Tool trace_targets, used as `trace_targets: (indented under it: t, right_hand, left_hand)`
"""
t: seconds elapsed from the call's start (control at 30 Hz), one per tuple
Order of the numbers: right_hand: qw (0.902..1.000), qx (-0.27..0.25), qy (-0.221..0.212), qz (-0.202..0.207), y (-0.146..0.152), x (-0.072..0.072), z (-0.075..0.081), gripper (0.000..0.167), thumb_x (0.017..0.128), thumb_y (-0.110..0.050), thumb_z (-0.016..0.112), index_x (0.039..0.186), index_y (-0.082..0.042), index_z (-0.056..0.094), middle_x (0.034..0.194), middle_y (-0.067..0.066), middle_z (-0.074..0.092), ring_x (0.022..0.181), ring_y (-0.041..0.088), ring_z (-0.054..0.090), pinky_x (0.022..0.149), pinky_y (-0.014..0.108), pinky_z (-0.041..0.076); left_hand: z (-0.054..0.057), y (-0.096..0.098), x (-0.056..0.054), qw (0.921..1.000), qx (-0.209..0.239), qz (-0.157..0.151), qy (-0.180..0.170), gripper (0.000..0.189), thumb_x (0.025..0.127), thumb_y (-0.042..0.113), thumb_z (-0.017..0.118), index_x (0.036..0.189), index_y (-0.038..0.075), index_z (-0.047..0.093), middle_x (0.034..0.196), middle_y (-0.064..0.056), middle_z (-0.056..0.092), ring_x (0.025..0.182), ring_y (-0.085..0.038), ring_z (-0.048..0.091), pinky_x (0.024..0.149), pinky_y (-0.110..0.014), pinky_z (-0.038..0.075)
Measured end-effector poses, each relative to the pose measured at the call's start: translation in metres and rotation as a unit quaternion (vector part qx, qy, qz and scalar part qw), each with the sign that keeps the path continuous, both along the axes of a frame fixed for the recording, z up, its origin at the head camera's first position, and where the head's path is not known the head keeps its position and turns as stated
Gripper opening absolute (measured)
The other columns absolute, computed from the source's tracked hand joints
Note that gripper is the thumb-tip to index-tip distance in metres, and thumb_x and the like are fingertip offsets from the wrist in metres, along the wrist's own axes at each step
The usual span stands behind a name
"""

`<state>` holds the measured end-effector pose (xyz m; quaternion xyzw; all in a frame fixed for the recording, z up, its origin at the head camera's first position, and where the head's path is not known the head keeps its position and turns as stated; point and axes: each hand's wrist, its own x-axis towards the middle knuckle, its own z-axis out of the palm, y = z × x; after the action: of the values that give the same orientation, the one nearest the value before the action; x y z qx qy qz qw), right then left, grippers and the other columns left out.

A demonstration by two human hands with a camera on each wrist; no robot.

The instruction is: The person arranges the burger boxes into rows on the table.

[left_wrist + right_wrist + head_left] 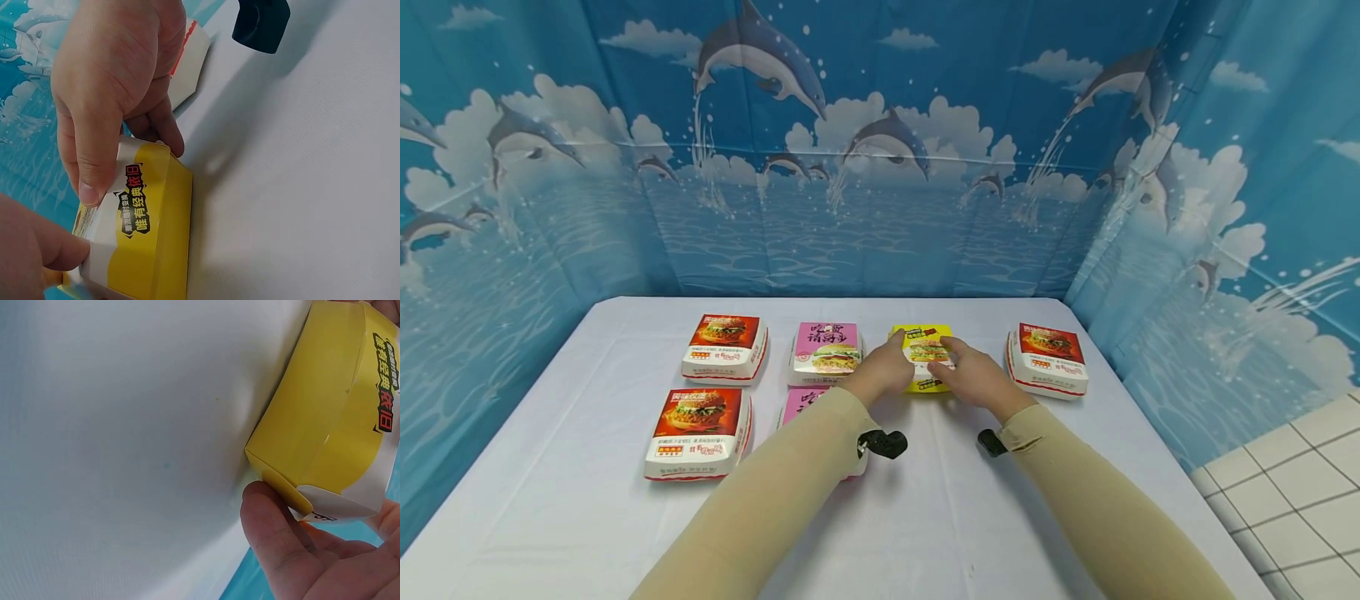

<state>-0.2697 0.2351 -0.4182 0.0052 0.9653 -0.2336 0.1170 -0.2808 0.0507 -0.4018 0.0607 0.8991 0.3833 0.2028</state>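
– Yellow cardboard box (921, 354): location, orientation?
– Near the white cloth's (565, 467) far edge; lettered front faces the person. Long axis: cannot tell.
– Fingers?
– Left hand (883, 367) and right hand (977, 375) grasp opposite sides.
– Other boxes?
– Two pink boxes (827, 337), three red boxes (700, 421): smooth, squarish, bevelled.

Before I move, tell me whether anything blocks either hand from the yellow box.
Nothing visible does: the left hand and right hand both touch the yellow box. The far pink box and rightmost red box stand apart from it, on either side.
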Motion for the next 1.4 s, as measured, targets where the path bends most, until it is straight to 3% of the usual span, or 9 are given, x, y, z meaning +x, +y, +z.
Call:
trace_targets:
  t: [0.17, 0.4, 0.63, 0.73, 0.87, 1.2, 1.3, 1.37, 1.4]
  right_hand:
    - [1.0, -0.008, -0.002, 0.0, 0.0, 0.0, -0.001, 0.08, 0.106, -0.052, 0.055, 0.168, -0.012, 0.025, 0.167, 0.023, 0.039, 0.151, 0.045, 0.041, 0.122, 0.062, 0.037]
    - [0.9999, -0.015, -0.001, 0.002, -0.001, 0.002, 0.0, 0.079, 0.107, -0.051, 0.054, 0.168, -0.012, 0.024, 0.167, 0.023, 0.038, 0.152, 0.045, 0.04, 0.123, 0.062, 0.036]
    - [0.9999, -0.016, -0.001, -0.001, -0.002, 0.003, 0.001, 0.079, 0.107, -0.051, 0.054, 0.169, -0.013, 0.023, 0.168, 0.022, 0.037, 0.153, 0.045, 0.039, 0.124, 0.062, 0.035]
    - [0.9998, -0.018, 0.001, -0.001, -0.002, 0.004, 0.001, 0.079, 0.107, -0.051, 0.054, 0.169, -0.013, 0.022, 0.168, 0.022, 0.038, 0.153, 0.045, 0.039, 0.124, 0.062, 0.035]
    - [0.9998, -0.02, 0.004, 0.001, -0.001, 0.004, 0.001, 0.079, 0.107, -0.051, 0.053, 0.169, -0.013, 0.022, 0.168, 0.022, 0.037, 0.152, 0.045, 0.039, 0.123, 0.062, 0.035]
    - [0.9998, -0.02, 0.0, -0.008, 0.0, 0.004, 0.0, 0.08, 0.107, -0.054, 0.053, 0.17, -0.017, 0.02, 0.168, 0.022, 0.037, 0.152, 0.046, 0.04, 0.122, 0.063, 0.036]
    - [0.9997, -0.021, -0.002, -0.01, 0.0, 0.004, 0.0, 0.08, 0.107, -0.054, 0.053, 0.17, -0.018, 0.02, 0.168, 0.022, 0.037, 0.152, 0.046, 0.04, 0.122, 0.063, 0.036]
    - [0.9997, -0.024, 0.0, -0.008, 0.001, 0.005, 0.0, 0.08, 0.107, -0.054, 0.053, 0.17, -0.017, 0.02, 0.168, 0.022, 0.037, 0.153, 0.046, 0.039, 0.123, 0.063, 0.035]
    - [0.9997, -0.025, 0.001, -0.007, 0.001, 0.005, 0.0, 0.08, 0.107, -0.054, 0.053, 0.17, -0.017, 0.02, 0.168, 0.022, 0.037, 0.153, 0.046, 0.039, 0.123, 0.063, 0.035]
  left_hand:
    - [0.0, 0.0, 0.0, 1.0, -0.004, 0.002, -0.002, 0.08, 0.099, 0.01, 0.051, 0.171, 0.025, 0.018, 0.167, -0.012, 0.043, 0.121, -0.029, 0.056, 0.097, -0.041, 0.047]
    - [0.0, -0.001, -0.001, 0.9999, 0.001, -0.001, -0.011, 0.083, 0.099, 0.009, 0.052, 0.171, 0.026, 0.015, 0.168, -0.012, 0.042, 0.11, -0.028, 0.061, 0.078, -0.037, 0.047]
    - [-0.001, 0.0, -0.003, 0.9999, 0.0, -0.004, -0.013, 0.083, 0.099, 0.01, 0.053, 0.171, 0.026, 0.015, 0.167, -0.013, 0.042, 0.111, -0.027, 0.059, 0.082, -0.036, 0.046]
    - [-0.002, 0.001, -0.006, 0.9998, -0.002, -0.005, -0.019, 0.084, 0.099, 0.009, 0.052, 0.171, 0.026, 0.013, 0.167, -0.014, 0.043, 0.089, -0.023, 0.059, 0.07, -0.034, 0.045]
    - [-0.004, 0.003, -0.01, 0.9997, -0.009, -0.006, -0.023, 0.085, 0.098, 0.007, 0.051, 0.171, 0.025, 0.012, 0.165, -0.015, 0.046, 0.057, -0.019, 0.04, 0.052, -0.031, 0.037]
    - [-0.002, 0.001, -0.005, 0.9997, 0.008, -0.007, -0.021, 0.085, 0.097, 0.007, 0.05, 0.171, 0.027, 0.012, 0.167, -0.014, 0.043, 0.053, -0.016, 0.037, 0.05, -0.03, 0.037]
    - [-0.002, 0.0, -0.001, 0.9998, 0.013, -0.004, -0.012, 0.081, 0.1, 0.011, 0.051, 0.171, 0.028, 0.015, 0.169, -0.013, 0.04, 0.07, -0.017, 0.054, 0.064, -0.033, 0.049]
    - [-0.001, -0.001, 0.001, 0.9999, 0.011, -0.003, -0.002, 0.077, 0.103, 0.018, 0.052, 0.17, 0.028, 0.018, 0.17, -0.011, 0.038, 0.102, -0.022, 0.064, 0.089, -0.038, 0.055]
    - [0.0, -0.001, 0.002, 0.9999, 0.011, -0.002, 0.003, 0.075, 0.104, 0.021, 0.053, 0.17, 0.028, 0.019, 0.171, -0.011, 0.037, 0.119, -0.024, 0.063, 0.102, -0.042, 0.053]
